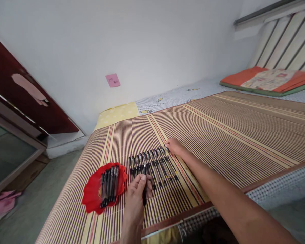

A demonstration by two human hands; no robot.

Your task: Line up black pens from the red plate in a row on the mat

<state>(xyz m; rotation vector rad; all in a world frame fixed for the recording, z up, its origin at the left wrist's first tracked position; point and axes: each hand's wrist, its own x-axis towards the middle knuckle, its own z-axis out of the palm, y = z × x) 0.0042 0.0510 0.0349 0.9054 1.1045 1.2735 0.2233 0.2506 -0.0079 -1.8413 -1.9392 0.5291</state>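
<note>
My left hand (139,187) is closed around a black pen (144,189), held upright with its tip upward, over the near side of a row of pens. That row of clear-barrelled pens (160,173) lies on the striped mat, with black caps (148,155) lined up along its far end. At the right end of the row, my right hand (175,146) pinches a black cap (167,148), its fingertips partly hidden. To the left sits a red scalloped plate (90,191) bearing several capped black pens (109,185).
The striped bamboo mat (218,135) covers a bed against a white wall with a pink note (113,80). A folded orange quilt (271,80) lies at the far right. The bed's left edge drops to a grey floor (53,179), near a dark red door (22,81).
</note>
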